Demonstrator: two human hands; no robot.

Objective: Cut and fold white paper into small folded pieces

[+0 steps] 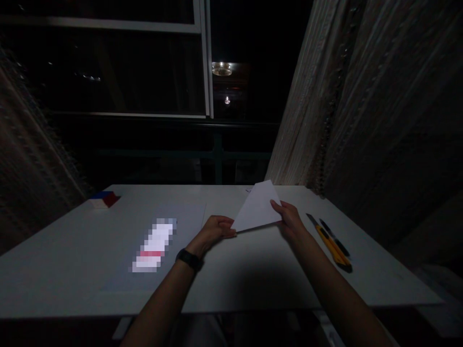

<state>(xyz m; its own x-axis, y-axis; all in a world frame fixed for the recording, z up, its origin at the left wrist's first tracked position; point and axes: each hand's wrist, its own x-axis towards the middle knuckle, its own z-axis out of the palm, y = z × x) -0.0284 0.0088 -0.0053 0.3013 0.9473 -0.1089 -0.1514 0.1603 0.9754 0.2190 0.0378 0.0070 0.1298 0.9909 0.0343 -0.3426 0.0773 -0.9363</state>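
A folded sheet of white paper (256, 206) is held up above the table between both hands, its pointed corner toward the left. My left hand (217, 227), with a dark band on the wrist, pinches that corner. On the right edge, my right hand (288, 216) grips the paper with the thumb lying on top and the fingers underneath. Left of my hands lies a bright, pixelated phone-shaped rectangle (154, 245), resting on a pale flat sheet (191, 214).
A yellow box cutter (333, 246) and a dark pen (334, 237) lie at the right of the white table (231, 289). A puzzle cube (103, 199) sits at the far left. Curtains (300, 96) and a dark window stand behind.
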